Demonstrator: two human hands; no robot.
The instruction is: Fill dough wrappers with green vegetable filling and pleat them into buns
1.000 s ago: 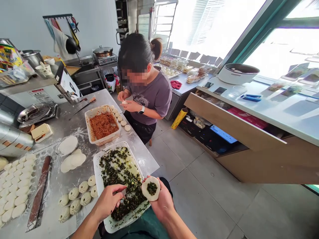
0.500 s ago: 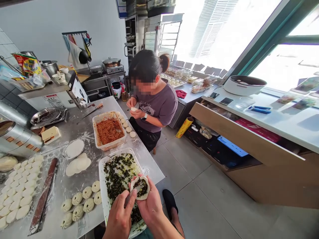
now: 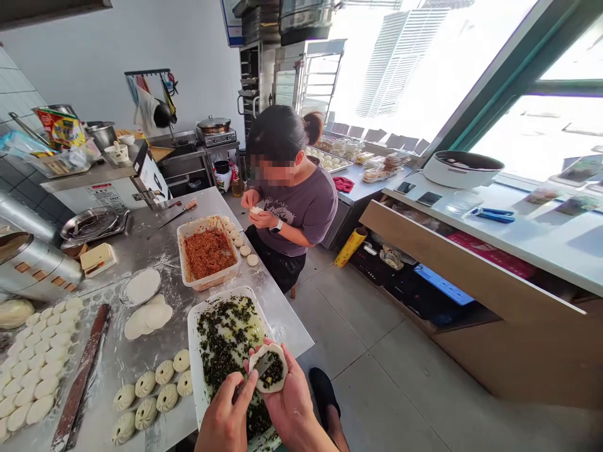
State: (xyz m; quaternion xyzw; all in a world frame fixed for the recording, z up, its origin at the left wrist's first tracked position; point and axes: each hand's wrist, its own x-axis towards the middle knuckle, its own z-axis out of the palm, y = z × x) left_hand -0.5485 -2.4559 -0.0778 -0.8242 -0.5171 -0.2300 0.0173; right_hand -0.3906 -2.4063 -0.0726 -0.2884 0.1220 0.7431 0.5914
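Note:
My right hand (image 3: 289,402) cups a round dough wrapper (image 3: 268,368) with dark green filling in it, held over the near end of the white tray of chopped greens (image 3: 226,339). My left hand (image 3: 228,417) is closed on a small metal spreader (image 3: 257,370) whose tip presses into the filling on the wrapper. Several pleated buns (image 3: 151,392) lie on the steel table (image 3: 141,251) left of the tray. Flat wrappers (image 3: 148,317) are stacked further back.
A person in a purple shirt (image 3: 301,207) sits across the table folding a bun beside a tub of red filling (image 3: 207,252). Rows of dough pieces (image 3: 32,364) and a rolling pin (image 3: 80,376) lie at left. A wooden counter (image 3: 471,276) stands right of the tiled floor.
My left hand left the tray of greens and came up to the wrapper with the spreader. Both hands drew closer together over the tray, and the camera tilted up.

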